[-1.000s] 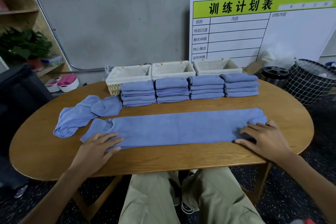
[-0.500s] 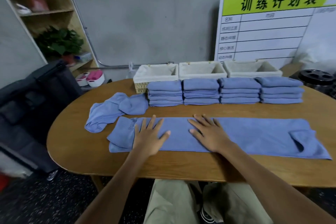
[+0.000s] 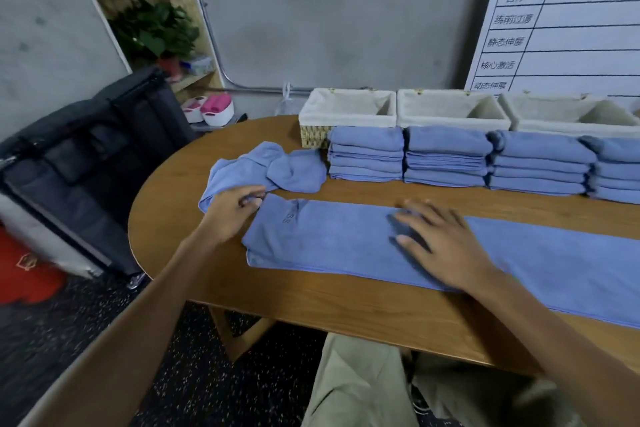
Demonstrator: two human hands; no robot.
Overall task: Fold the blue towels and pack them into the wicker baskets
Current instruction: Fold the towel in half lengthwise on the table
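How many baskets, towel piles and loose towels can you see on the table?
Baskets: 3
Towel piles: 4
Loose towels: 2
Total: 9

Three baskets (image 3: 347, 113), four towel stacks (image 3: 366, 153) (two towels (image 3: 346, 239) loose).
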